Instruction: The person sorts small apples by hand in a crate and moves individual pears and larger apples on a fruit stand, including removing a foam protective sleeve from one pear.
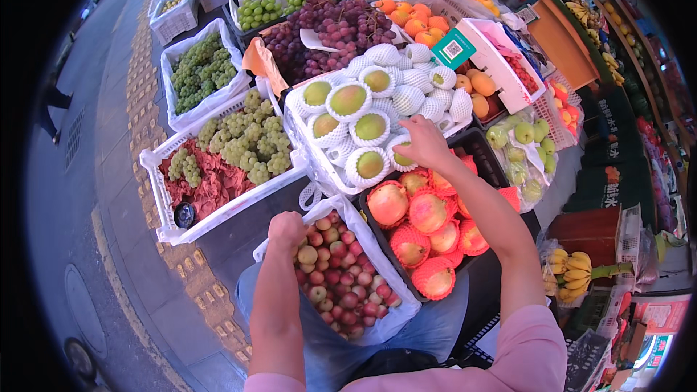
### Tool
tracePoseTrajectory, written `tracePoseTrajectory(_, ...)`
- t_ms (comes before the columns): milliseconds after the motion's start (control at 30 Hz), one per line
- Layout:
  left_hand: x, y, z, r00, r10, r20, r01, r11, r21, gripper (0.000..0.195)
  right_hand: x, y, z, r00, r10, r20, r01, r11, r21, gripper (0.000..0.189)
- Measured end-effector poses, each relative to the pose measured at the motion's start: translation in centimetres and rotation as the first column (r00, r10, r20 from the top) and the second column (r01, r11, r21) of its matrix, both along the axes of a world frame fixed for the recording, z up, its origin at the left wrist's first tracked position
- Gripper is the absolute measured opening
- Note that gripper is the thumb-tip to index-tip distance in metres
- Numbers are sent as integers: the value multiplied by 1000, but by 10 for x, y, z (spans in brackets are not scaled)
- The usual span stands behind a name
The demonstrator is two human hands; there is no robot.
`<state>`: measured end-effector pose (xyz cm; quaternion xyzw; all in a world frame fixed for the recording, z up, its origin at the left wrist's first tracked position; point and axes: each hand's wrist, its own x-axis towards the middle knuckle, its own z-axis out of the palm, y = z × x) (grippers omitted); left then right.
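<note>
My left hand (286, 232) is closed on the near-left rim of a white-lined box (390, 269) of small red and yellow fruits (348, 283). The box rests against my jeans. My right hand (427, 142) reaches over a white crate (344, 184) of mangoes in white foam nets. Its thumb and forefinger are apart above a green mango (403, 153) at the crate's near-right corner; whether they touch it is unclear. Below my right forearm lie pomegranates (427, 211) in red foam nets, in a black crate (389, 264).
Left stand a white crate (218, 223) of green grapes and a lined box (204, 73) of smaller grapes. Purple grapes (343, 24) and oranges (416, 19) lie beyond the mangoes. A green card with a printed code (453, 50) stands near them. Bagged green fruits (525, 139) lie to the right.
</note>
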<state>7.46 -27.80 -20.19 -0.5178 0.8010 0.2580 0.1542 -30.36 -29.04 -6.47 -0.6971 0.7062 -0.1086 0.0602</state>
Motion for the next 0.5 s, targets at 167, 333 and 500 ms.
tracePoseTrajectory(167, 3, 1, -5, 1000, 13, -11, -14, 1000, -12, 33, 57, 18, -8, 943, 317, -105, -315, 948, 36, 70)
tracePoseTrajectory(333, 2, 2, -4, 1000, 14, -1, -14, 1000, 26, 33, 80, 21, -24, 935, 281, -215, -265, 959, 102, 85)
tracePoseTrajectory(500, -5, 4, -5, 1000, 3, 24, -4, 999, 33, 34, 81, 23, -36, 967, 212, -142, -210, 977, 31, 82)
